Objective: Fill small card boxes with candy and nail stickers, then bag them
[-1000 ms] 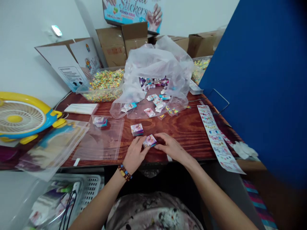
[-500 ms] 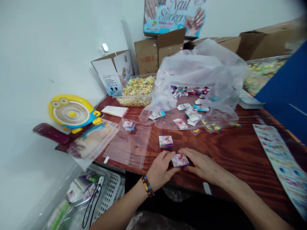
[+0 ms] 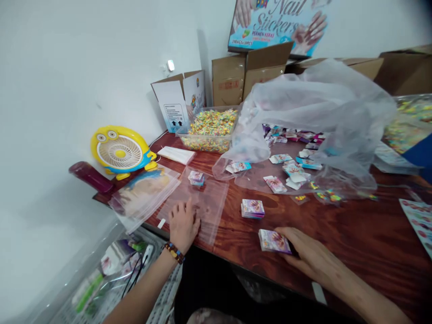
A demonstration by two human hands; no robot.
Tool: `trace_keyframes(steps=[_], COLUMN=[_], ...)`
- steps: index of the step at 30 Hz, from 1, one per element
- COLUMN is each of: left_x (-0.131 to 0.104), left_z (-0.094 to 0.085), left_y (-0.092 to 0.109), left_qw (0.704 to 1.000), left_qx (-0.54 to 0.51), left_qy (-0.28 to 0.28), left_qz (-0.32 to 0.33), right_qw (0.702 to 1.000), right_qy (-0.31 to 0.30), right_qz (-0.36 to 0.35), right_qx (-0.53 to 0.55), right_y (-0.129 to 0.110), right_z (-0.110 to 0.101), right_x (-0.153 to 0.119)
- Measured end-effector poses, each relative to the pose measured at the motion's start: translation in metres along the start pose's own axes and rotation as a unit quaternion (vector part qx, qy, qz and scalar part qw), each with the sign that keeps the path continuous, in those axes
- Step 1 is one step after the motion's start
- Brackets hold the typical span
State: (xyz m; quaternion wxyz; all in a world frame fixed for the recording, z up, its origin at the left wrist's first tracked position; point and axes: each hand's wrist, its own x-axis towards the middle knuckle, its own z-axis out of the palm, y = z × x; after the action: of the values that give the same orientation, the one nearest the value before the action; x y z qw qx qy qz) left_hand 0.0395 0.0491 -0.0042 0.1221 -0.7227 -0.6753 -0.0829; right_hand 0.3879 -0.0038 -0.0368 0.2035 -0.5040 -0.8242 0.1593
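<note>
My left hand [image 3: 183, 226], fingers spread, lies over the near left part of a clear plastic bag [image 3: 214, 204] spread flat at the table's edge. Whether it presses on the bag I cannot tell. Inside or on top of that bag, at its far end, is a small stack of little boxes [image 3: 196, 178]. My right hand [image 3: 303, 252] grips another stack of small printed boxes [image 3: 274, 241] by its right side, between thumb and fingers. A third stack of boxes [image 3: 252, 208] stands on the wooden table just beyond it.
A large translucent bag [image 3: 313, 99] spills loose small boxes [image 3: 294, 173] and candy packets [image 3: 329, 195]. Behind stand a tub of colourful candy [image 3: 212, 128] and cartons [image 3: 228, 78]. On the left are a yellow fan [image 3: 119, 150], a dark red bottle [image 3: 90, 177] and more plastic bags [image 3: 145, 193].
My left hand has let go of the stack of boxes and moved left onto the clear bag. My right hand still holds the stack. The view has turned slightly left.
</note>
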Motion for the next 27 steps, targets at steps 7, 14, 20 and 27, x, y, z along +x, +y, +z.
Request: trace_keyframes(steps=[7, 14, 20, 27], left_x=[0.014, 0.017, 0.019, 0.012], left_z=[0.002, -0.001, -0.003, 0.002], left_y=[-0.016, -0.019, -0.019, -0.018], left_qw=[0.992, 0.972, 0.963, 0.965], left_qx=[-0.12, -0.21, -0.225, -0.231], left_qy=[0.028, 0.109, 0.146, 0.103], left_qz=[0.009, 0.002, 0.037, 0.067], right_qw=[0.996, 0.987, 0.986, 0.981], right_qy=[-0.032, -0.107, -0.079, -0.044], right_qz=[0.063, 0.122, 0.136, 0.177], right_qx=[0.045, -0.018, -0.054, -0.073], right_y=[-0.081, -0.13, -0.135, -0.147], right_z=[0.005, 0.033, 0.061, 0.074], right_x=[0.068, 0.199, 0.243, 0.255])
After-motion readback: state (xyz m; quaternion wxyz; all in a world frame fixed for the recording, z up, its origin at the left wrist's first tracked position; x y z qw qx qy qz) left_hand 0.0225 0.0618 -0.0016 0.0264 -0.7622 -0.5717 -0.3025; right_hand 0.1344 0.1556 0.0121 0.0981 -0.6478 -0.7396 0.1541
